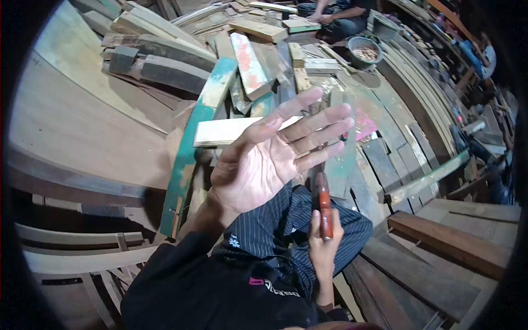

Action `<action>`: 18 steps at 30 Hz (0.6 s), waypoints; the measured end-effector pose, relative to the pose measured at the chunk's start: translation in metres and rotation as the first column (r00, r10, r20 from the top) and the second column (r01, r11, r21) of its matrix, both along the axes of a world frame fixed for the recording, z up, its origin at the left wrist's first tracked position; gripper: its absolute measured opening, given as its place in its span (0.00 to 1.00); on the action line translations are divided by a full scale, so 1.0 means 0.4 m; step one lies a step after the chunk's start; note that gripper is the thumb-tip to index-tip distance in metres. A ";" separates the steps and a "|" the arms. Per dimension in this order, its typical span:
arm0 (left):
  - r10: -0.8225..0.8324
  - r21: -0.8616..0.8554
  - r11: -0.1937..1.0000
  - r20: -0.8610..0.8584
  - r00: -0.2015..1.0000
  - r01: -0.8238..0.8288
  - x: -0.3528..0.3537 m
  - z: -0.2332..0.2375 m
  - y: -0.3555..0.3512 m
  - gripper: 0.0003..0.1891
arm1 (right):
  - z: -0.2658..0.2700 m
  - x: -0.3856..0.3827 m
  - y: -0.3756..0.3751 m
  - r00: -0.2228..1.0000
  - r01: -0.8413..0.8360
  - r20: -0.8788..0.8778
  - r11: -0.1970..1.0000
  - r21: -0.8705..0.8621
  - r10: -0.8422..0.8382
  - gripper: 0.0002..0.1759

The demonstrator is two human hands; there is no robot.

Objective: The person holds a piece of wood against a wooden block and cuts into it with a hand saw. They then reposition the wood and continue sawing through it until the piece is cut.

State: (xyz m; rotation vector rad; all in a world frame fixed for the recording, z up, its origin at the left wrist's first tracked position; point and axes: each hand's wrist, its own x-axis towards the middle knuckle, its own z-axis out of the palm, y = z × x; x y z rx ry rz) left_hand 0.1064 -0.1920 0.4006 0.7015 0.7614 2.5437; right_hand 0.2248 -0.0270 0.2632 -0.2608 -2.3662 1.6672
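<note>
My left hand (275, 148) is raised in front of me, palm toward my face, fingers stretched to the right and holding nothing. Behind it a pale, flat wooden board (217, 132) lies across other planks, partly hidden by the hand. Over my right thigh, my right hand (324, 242) is closed around a tool with a polished reddish-brown wooden handle (325, 212). The tool points away from me, its far end dark; I cannot make out its exact kind. Dark striped trousers (264, 220) show beneath both hands.
A long green-painted plank (187, 157) runs along my left. Stacked timber offcuts (250, 66) lie ahead. Farther back stands a bucket (350, 56) of wood chips, near another person's hands (324, 18). A brown beam (445, 245) lies at the right, and a large curved wooden panel (82, 126) at the left.
</note>
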 end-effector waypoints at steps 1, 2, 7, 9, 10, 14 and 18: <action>-0.023 0.017 1.000 0.018 1.000 0.022 0.006 -0.003 0.007 0.39 | -0.010 0.003 0.000 1.000 -0.013 -0.025 1.000 0.005 0.013 0.12; -0.038 0.029 0.999 0.038 0.999 0.037 0.011 -0.003 0.009 0.37 | -0.009 0.006 -0.005 0.999 -0.014 -0.033 0.999 0.029 0.015 0.12; 0.113 -0.187 0.978 0.109 0.988 -0.091 -0.005 -0.054 -0.017 0.31 | -0.022 0.011 -0.004 1.000 -0.028 -0.012 0.999 0.020 0.028 0.11; 0.161 -0.176 0.975 0.157 0.974 -0.133 0.012 -0.046 -0.005 0.31 | -0.044 0.008 -0.002 0.999 -0.005 -0.049 0.999 0.047 0.007 0.12; 0.174 -0.186 0.972 0.149 0.973 -0.145 0.016 -0.047 -0.001 0.32 | -0.048 0.007 -0.001 0.999 -0.001 -0.043 1.000 0.029 0.002 0.12; 0.204 -0.219 0.961 0.143 0.969 -0.169 0.025 -0.057 -0.011 0.34 | -0.044 0.008 -0.003 1.000 -0.008 -0.029 1.000 0.027 0.008 0.12; 0.150 -0.050 0.988 0.147 0.978 -0.144 0.003 -0.094 -0.095 0.29 | -0.027 0.009 -0.006 0.998 0.010 -0.068 0.997 0.079 -0.005 0.12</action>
